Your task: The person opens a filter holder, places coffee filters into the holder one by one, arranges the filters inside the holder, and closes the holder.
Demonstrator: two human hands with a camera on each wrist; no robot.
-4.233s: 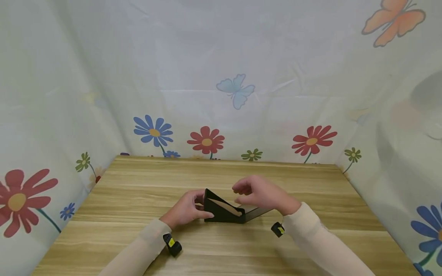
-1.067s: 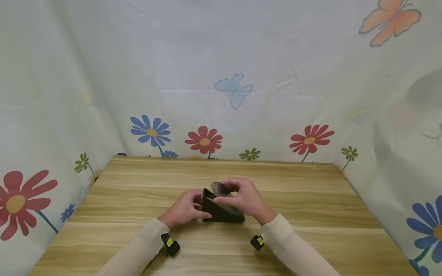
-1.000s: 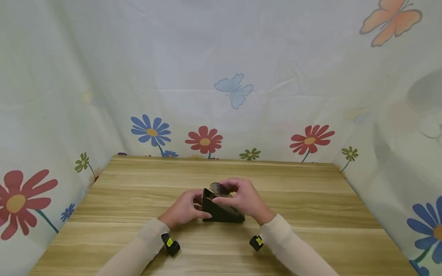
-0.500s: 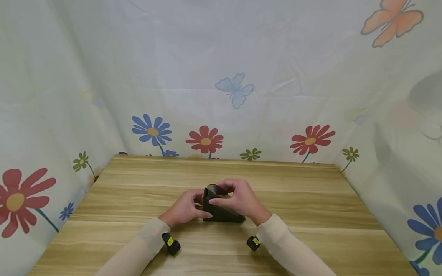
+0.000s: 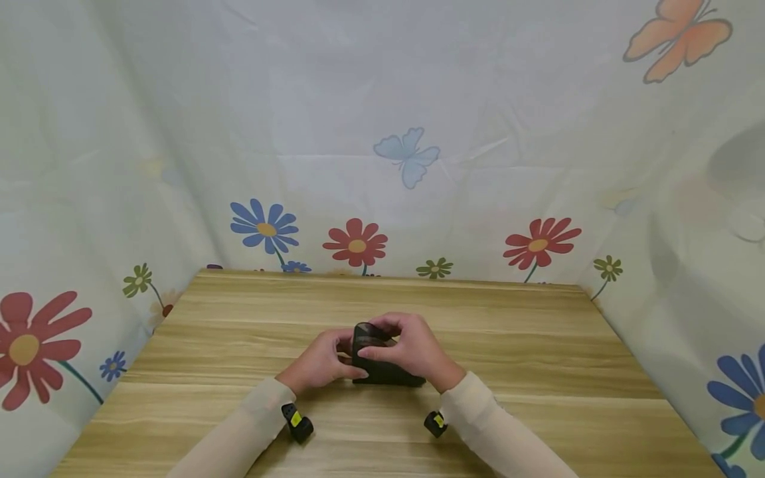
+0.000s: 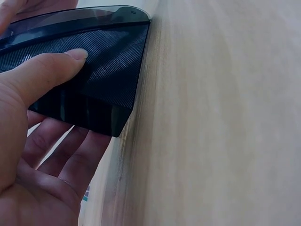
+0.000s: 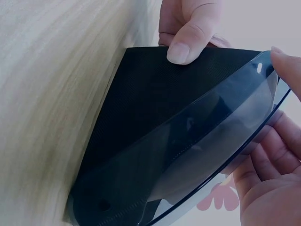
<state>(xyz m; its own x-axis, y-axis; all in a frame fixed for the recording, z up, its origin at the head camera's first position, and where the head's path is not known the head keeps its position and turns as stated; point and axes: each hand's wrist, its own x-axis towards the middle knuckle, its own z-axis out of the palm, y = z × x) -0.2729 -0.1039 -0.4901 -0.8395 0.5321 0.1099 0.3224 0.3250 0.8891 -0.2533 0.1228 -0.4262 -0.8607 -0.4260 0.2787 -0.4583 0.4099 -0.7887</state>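
Note:
A black wedge-shaped box [image 5: 388, 372] with ribbed sides stands on the table in the head view. Its smoky see-through lid [image 7: 225, 117] lies down over the sloping top, overlapping the side walls. My left hand [image 5: 319, 362] grips the tall end of the box, thumb on the near side [image 6: 103, 70] and fingers beneath and behind. From the right, my right hand [image 5: 412, 345] holds the lid near its raised end, thumb in front and fingers on the far side. Whatever is inside shows only dimly through the lid in the right wrist view.
The wooden table [image 5: 269, 312] reaches back to a pale curtain [image 5: 478, 106] printed with flowers and butterflies, which also hangs at both sides. A small black wrist camera [image 5: 299, 425] sits by the left cuff, another wrist camera [image 5: 436, 423] by the right.
The lid, folded back at first with tan sheets visible inside, has swung up and over onto the box. My right hand has moved left and slightly down with it. The left hand has stayed put.

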